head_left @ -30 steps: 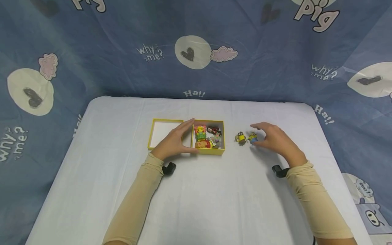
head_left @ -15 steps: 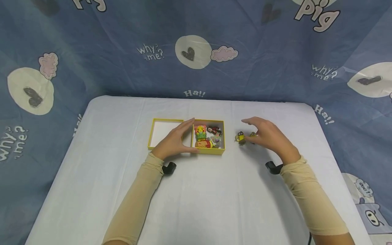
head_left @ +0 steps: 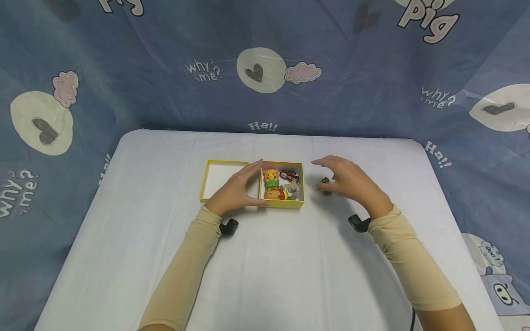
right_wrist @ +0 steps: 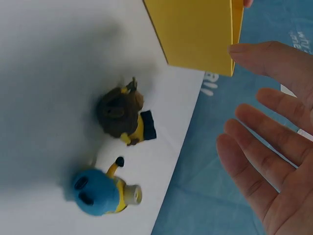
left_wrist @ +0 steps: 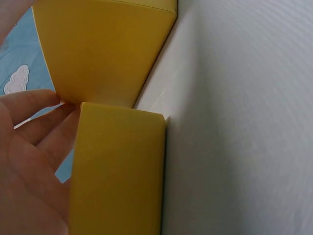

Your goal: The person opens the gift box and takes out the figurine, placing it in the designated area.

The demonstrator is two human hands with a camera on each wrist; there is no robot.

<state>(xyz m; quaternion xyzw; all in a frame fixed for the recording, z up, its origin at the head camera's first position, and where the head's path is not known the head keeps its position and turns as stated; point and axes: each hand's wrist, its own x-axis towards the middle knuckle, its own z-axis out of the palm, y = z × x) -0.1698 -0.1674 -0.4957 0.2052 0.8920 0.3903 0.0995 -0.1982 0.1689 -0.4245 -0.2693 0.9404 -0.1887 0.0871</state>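
Note:
My left hand [head_left: 233, 192] holds a yellow box [head_left: 281, 205] at its left end, thumb at the near wall and fingers at the far corner. Several small toy figures lie in the box, among them one with a pink top and green body [head_left: 271, 179] and one in red and yellow [head_left: 276, 195]. My right hand [head_left: 357, 183] hovers right of the box, fingers spread and holding nothing. Below it, two small minion figures stand on the table in the right wrist view: a brown-and-yellow one [right_wrist: 117, 115] and a blue-and-yellow one [right_wrist: 98, 192]. In the head view the hand covers the blue one.
A yellow-rimmed white lid [head_left: 219, 177] lies left of the box, partly behind my left hand. Both rest on a white-covered table [head_left: 265, 266]. A blue printed curtain [head_left: 165, 92] rises behind the table's far edge.
My right hand has moved left, from beside the blue minion figure to over the brown one, with its fingers still apart. My left hand and the box have stayed in place.

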